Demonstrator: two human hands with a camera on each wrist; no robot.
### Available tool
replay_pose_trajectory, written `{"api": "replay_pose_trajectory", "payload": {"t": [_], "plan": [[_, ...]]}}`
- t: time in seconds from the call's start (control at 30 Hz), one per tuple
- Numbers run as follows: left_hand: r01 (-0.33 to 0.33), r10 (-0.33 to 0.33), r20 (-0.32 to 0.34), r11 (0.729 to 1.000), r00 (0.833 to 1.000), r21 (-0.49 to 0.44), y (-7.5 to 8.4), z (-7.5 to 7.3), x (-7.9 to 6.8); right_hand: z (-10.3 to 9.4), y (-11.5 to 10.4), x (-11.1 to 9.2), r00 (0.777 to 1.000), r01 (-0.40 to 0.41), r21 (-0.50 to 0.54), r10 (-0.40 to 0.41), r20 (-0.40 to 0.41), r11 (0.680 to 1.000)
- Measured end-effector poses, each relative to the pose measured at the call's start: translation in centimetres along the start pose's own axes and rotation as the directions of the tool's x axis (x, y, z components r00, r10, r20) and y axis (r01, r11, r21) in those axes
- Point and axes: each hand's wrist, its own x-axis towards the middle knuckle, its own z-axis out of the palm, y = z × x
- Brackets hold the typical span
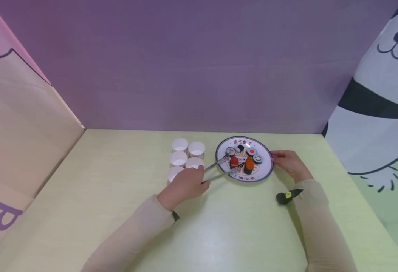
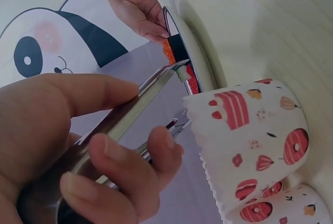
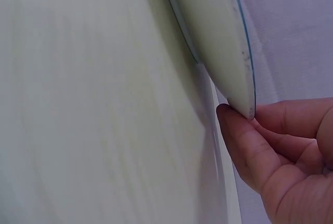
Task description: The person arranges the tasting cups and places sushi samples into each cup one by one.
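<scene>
i see the left hand [image 1: 186,185] clamped on tongs [image 2: 125,115], tips at the sushi [image 1: 249,164] on the plate [image 1: 266,170], right hand [image 1: 290,164] pinching its rim. patterned cups [image 1: 178,158] crowd the left hand. red plate characters, too small to read. pale table [image 1: 239,226], purple backdrop [image 1: 199,75], panda print [image 1: 377,139].

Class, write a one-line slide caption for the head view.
Left hand holds tongs by sushi on a plate, right hand gripping it, cups alongside.

Your head view looked forward and down from the near side of the desk [image 1: 117,170] to its far edge; your wrist views, turned sideways, faced the plate [image 1: 264,166] low and close, all three sharing it.
</scene>
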Motion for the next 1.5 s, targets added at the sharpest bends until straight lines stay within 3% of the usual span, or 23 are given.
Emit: {"api": "replay_pose_trajectory", "payload": {"t": [0.5,0.8,1.17,1.5], "plan": [[0.011,-0.011,-0.001,1.000,1.000,-0.001,0.6,0.2,0.9,-0.2,0.0,0.4,1.000,-0.031,-0.001,0.031,0.002,1.000],[0.026,-0.025,-0.014,0.997,1.000,0.073,0.6,0.5,1.8,-0.2,-0.1,0.7,1.000,-0.024,0.015,0.024,-0.007,1.000],[0.058,-0.061,0.038,0.994,0.997,0.088,1.0,0.1,1.9,-0.3,-0.3,0.4,1.000,-0.023,-0.009,0.023,-0.006,1.000],[0.047,-0.050,0.038,0.996,0.998,0.081,0.6,0.3,1.6,-0.2,0.0,0.3,1.000,-0.013,-0.018,0.014,0.007,1.000]]}}
